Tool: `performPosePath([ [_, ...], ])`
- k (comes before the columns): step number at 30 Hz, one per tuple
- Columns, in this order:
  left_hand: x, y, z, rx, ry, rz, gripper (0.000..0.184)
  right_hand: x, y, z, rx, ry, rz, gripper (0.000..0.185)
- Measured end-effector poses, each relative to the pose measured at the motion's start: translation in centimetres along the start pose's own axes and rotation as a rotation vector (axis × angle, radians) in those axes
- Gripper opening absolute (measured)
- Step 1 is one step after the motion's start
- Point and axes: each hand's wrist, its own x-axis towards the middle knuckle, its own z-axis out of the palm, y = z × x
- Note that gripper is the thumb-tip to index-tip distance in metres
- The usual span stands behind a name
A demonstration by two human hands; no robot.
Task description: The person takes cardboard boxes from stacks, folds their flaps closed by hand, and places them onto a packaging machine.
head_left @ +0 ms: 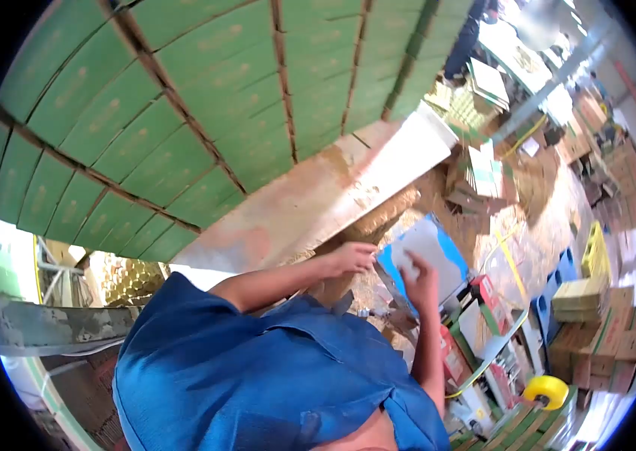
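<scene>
Standing at the far left, stacked green boxes [209, 68] give way rightward to the left hand [348, 259], fingertips at the left edge of a blue-edged white panel [444, 259], then the right hand [421, 283] over its face, neither grip showing whether apart or clamped, and cardboard boxes [613, 338] at right.

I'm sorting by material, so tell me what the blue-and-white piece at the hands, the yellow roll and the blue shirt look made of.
Blue-and-white piece: probably smooth coated card, given its flat face and fairly straight edges; plastic is possible.
Yellow roll: perhaps plastic, smooth-looking, judging by its bright, even colour.
Blue shirt: matt cloth, shown by soft folds and creases; fibre unclear.
</scene>
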Motion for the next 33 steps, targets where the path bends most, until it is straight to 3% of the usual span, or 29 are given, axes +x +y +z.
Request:
performPosePath([
  [2,-4.5,7.1,-1.9,-0.162,0.209,0.11,0.054,6.7,-6.2,-0.4,-0.033,0.03,-0.255,0.039],
  [5,-7.0,11.7,-6.7,-0.237,0.366,0.365,0.053,14.0,-16.5,-0.9,-0.018,0.009,-0.593,0.042],
  [10,-14.4,18.3,-8.3,-0.302,0.362,0.624,0.049,22.9,-30.3,-2.8,-0.053,0.128,-1.02,0.046],
  [14,-18.2,22.7,-7.2,-0.309,0.359,0.73,0.048,25.6,-43.7,-6.6,-0.125,0.343,-1.117,0.051],
  [16,-20.2,26.0,-5.8,-0.321,0.343,0.802,0.048,27.4,-51.7,-7.7,0.022,0.37,-1.325,0.063],
  [17,-20.6,27.8,-5.3,-0.268,0.299,0.866,0.048,25.1,-55.6,-8.8,-0.136,0.299,-1.128,0.075],
  [18,-21.2,29.7,-4.7,-0.213,0.257,0.924,0.049,25.8,-58.2,-7.8,-0.076,0.471,-1.334,0.076],
  [19,-21.9,31.6,-3.8,-0.218,0.268,0.933,0.049,23.4,-60.5,-8.0,-0.282,0.318,-1.119,0.071],
  [21,-23.3,35.2,-2.1,-0.116,0.212,1.031,0.057,20.8,-63.0,-6.0,-0.325,0.352,-1.282,0.054],
  [27,-26.4,41.3,-0.7,-0.19,0.099,1.148,0.064,25.5,-67.8,-1.0,-0.636,0.211,-1.441,0.062],
  [28,-27.4,41.8,0.4,-0.178,0.146,1.175,0.065,24.9,-67.8,-1.0,-0.875,0.331,-1.528,0.052],
  [29,-27.8,42.2,0.2,-0.182,0.146,1.182,0.065,24.3,-68.1,-1.2,-0.879,0.329,-1.534,0.052],
  [31,-28.5,42.9,0.0,-0.287,0.117,1.194,0.066,23.4,-68.6,-2.1,-0.578,0.195,-1.46,0.041],
  [32,-28.6,43.2,-0.1,-0.259,0.127,1.209,0.077,23.4,-68.8,-1.9,-0.572,0.288,-1.498,0.032],
  [33,-28.9,43.5,-0.1,-0.257,0.122,1.212,0.077,23.3,-68.9,-1.8,-0.577,0.293,-1.499,0.032],
])
